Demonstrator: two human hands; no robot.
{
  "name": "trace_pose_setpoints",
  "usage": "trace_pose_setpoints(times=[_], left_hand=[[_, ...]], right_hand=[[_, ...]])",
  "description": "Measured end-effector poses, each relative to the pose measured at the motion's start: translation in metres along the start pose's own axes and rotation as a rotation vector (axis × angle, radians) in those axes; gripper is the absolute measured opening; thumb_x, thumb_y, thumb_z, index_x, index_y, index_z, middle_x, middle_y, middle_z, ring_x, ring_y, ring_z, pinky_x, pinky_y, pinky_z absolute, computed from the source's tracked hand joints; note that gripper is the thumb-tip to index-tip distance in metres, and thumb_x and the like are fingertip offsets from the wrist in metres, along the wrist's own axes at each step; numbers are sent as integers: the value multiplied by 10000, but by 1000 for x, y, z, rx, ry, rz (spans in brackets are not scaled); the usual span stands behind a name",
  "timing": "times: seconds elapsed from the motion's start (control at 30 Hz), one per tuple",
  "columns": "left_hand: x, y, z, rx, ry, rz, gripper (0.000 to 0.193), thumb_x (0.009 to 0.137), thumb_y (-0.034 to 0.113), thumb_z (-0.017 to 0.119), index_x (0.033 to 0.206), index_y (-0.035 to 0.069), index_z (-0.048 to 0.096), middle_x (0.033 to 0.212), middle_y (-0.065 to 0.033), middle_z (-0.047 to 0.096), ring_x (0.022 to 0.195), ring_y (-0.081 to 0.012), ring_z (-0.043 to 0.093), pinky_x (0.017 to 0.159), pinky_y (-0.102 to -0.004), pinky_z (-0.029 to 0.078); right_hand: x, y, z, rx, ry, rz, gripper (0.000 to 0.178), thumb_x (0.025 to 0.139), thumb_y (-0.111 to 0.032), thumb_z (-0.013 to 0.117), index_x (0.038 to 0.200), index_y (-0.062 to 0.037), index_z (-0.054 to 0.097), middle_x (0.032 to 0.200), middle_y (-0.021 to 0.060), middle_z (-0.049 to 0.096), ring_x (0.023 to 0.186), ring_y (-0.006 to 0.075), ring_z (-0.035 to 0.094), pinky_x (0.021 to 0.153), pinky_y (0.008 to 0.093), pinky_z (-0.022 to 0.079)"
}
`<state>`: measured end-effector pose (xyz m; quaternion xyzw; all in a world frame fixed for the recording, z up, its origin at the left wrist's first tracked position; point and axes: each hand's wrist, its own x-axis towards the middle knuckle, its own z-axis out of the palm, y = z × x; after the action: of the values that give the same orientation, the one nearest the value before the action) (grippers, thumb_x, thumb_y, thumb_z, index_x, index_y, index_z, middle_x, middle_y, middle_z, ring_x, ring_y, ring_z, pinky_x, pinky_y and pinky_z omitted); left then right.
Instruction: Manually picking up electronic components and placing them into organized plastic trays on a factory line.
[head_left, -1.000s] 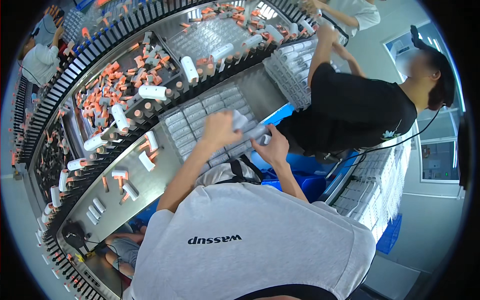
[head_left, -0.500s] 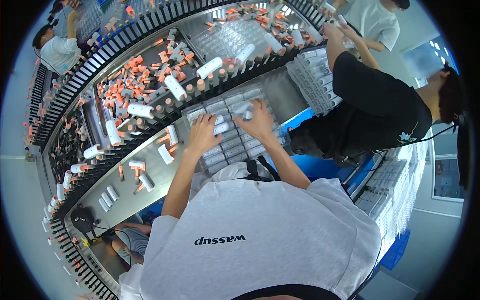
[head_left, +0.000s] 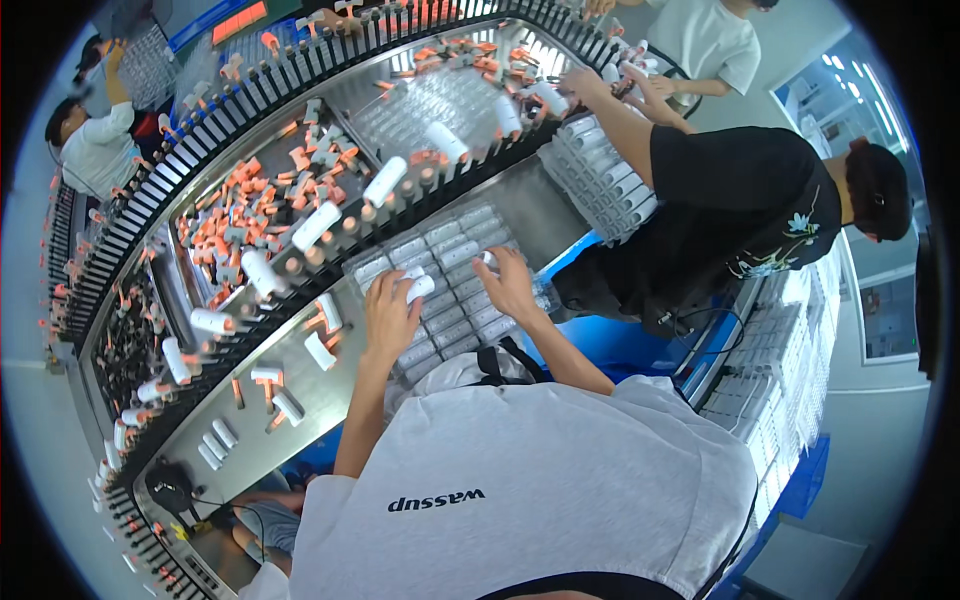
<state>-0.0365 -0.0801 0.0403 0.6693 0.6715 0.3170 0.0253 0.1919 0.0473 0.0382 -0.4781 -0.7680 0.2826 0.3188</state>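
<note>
In front of me lies a clear plastic tray [head_left: 352,264] with rows of compartments, many of them filled with white cylindrical pieces. My left hand [head_left: 392,308] is over the tray's left side, its fingers closed on a white cylinder [head_left: 420,287] that sits tilted above the compartments. Over the right side, my right hand [head_left: 511,286] pinches a small white piece [head_left: 489,262], mostly hidden by the fingers. Between the two hands, another white cylinder [head_left: 460,252] rests in its compartment.
A curved conveyor of black slats [head_left: 400,208] carries white cylinders on pegs past the far side. Beyond it, a metal bin [head_left: 180,290] borders loose orange and grey parts. White pieces with orange handles [head_left: 268,376] lie at left. Stacked trays [head_left: 600,185] and a co-worker [head_left: 740,190] are at right.
My left hand has curled around a white cylinder and lifted it at a tilt. The right hand has drawn slightly away from the tray's middle, still pinching a white piece. Conveyor pieces have shifted.
</note>
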Motion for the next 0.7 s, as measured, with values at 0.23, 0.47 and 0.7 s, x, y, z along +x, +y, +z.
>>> trace_pose_setpoints(times=[0.23,0.47,0.7], left_hand=[[38,16,-11,-121,-54,-167,447,1007,151,620,1418,-9,551,1210,-243,645,1093,-471,642,907,-537,540],[54,5,2,-98,-46,-193,389,1026,229,627,1340,0,615,1177,-234,632,1054,-469,645,905,-534,533],[43,-5,45,-106,164,-25,370,983,247,705,1279,33,643,1078,-212,636,1010,-439,643,864,-521,523]], right_hand=[[16,8,10,-182,129,-210,376,902,-274,797,1168,-33,682,1158,185,701,1105,414,624,978,512,474],[-7,13,19,-189,156,-253,380,847,-219,824,1158,-73,659,1222,126,665,1177,369,590,1030,497,447],[-2,18,11,-209,140,-297,379,850,-214,800,1165,-68,650,1196,119,653,1187,356,585,1051,506,437]])
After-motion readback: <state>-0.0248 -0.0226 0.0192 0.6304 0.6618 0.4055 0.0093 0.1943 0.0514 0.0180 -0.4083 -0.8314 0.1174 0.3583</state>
